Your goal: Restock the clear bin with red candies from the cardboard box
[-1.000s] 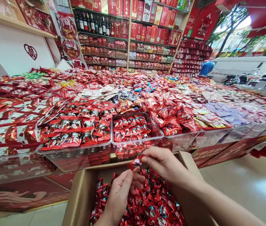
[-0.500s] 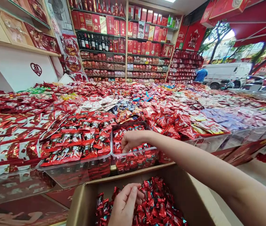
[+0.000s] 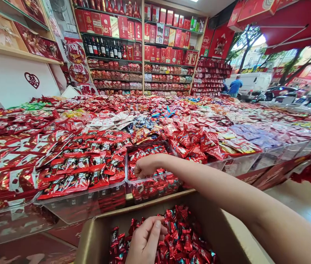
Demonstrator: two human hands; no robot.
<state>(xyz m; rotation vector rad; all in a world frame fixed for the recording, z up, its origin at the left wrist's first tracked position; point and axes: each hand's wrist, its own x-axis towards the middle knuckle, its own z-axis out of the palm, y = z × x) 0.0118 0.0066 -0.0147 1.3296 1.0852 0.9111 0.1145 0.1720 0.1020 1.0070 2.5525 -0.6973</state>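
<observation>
My right hand (image 3: 144,169) reaches forward into a clear plastic bin (image 3: 155,182) of small red wrapped candies; its fingers are curled down among them and what they hold is hidden. My left hand (image 3: 145,240) rests low in a cardboard box (image 3: 94,234) filled with red foil candies (image 3: 183,234), fingers bent and pinching at the sweets. The box stands right in front of the bin, below the display's edge.
A wide display of red snack packets (image 3: 89,161) in clear bins stretches left, right and back. Shelves of red boxes and bottles (image 3: 133,44) line the far wall. A person in blue (image 3: 235,87) stands by a white van (image 3: 251,82) outside. Pale floor lies at the right.
My right hand carried a candy from above the box forward into the clear bin and now sits a little lower and further left. My left hand stayed in the box.
</observation>
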